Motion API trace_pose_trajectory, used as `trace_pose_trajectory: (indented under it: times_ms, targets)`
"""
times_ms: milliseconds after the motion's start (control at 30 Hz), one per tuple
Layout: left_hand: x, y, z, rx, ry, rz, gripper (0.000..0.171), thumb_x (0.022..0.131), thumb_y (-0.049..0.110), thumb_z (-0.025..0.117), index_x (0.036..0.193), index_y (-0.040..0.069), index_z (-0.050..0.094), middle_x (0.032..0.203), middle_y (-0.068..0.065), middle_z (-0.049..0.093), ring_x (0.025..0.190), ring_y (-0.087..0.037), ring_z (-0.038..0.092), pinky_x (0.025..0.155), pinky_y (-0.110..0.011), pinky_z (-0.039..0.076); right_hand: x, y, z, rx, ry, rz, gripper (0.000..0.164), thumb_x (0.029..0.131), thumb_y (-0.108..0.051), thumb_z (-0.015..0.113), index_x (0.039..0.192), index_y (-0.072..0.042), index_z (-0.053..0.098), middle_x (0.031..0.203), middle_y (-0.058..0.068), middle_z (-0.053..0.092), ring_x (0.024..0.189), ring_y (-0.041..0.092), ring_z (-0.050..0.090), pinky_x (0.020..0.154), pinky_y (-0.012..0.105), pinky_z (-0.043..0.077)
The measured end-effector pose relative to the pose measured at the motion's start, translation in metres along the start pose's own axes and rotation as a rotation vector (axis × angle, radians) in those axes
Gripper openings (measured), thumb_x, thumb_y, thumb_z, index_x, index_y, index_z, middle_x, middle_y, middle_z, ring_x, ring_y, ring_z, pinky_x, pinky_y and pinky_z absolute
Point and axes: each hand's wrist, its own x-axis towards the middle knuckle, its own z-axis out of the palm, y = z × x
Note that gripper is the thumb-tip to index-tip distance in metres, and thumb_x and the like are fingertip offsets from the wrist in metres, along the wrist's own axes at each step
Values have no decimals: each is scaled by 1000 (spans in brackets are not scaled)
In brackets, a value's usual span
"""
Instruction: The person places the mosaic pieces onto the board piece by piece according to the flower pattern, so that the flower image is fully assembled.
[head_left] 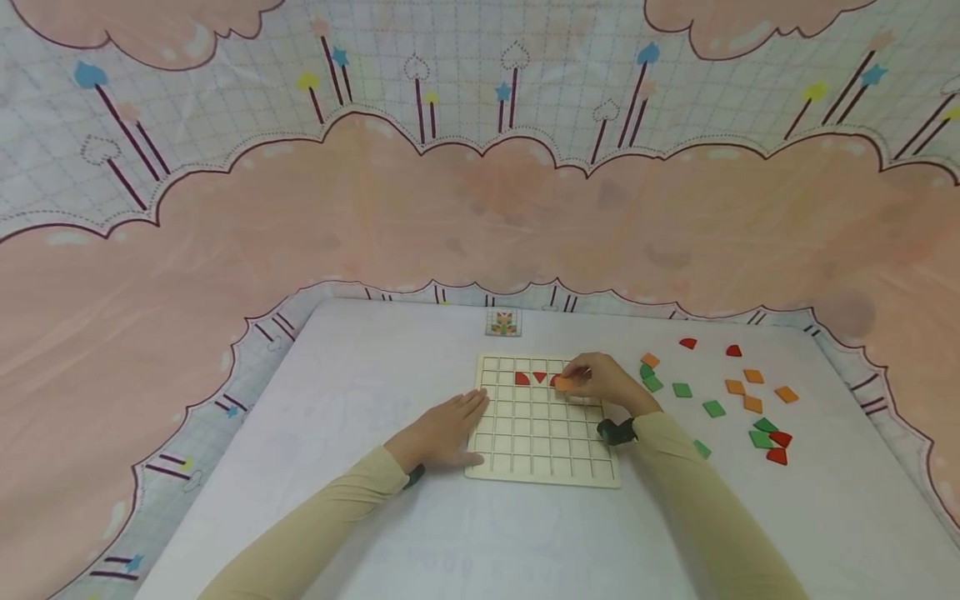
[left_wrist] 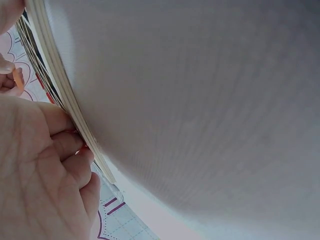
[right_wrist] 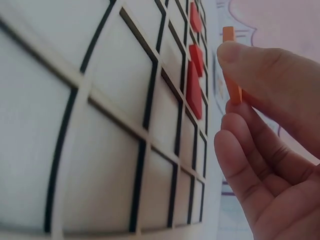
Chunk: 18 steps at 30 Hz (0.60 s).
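A pale wooden grid board [head_left: 540, 433] lies on the table with three red tiles [head_left: 522, 378] set in a row near its far side. My right hand [head_left: 603, 379] pinches an orange square tile [head_left: 564, 384] between thumb and fingers, close over the rightmost red piece. In the right wrist view, the orange tile [right_wrist: 232, 65] is seen edge-on between the fingertips. My left hand [head_left: 444, 429] is spread along the board's left side, fingers and thumb at its edge. The left wrist view shows the palm [left_wrist: 35, 165] and fingers against the board's layered rim [left_wrist: 65, 95].
Loose tiles are scattered right of the board: green ones [head_left: 682, 390], orange ones [head_left: 786, 394] and red quarter-rounds [head_left: 687, 343]. A small pattern card [head_left: 503, 322] lies beyond the board. Patterned fabric [head_left: 480, 208] hangs behind the white table [head_left: 360, 375].
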Motion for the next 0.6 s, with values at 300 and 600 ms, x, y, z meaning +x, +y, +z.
trace_pose_trajectory:
  times_ms: [300,600]
  targets:
    - [0,-1,-1,0,13,7,90,88,60,48,150,1,17,158,-13,15,147,-24,17,120,-35,21,4,1,9,15,-32,20,20,75,-8,77,93,-2,71,87,9,67,75,12,57,67,23,50]
    - [2,-1,2,-8,21,-3,91,87,60,51,150,2,18,158,-12,15,147,-23,16,120,-34,20,2,3,11,3,-53,10,21,74,-11,79,92,-1,71,85,8,67,74,10,56,66,22,50]
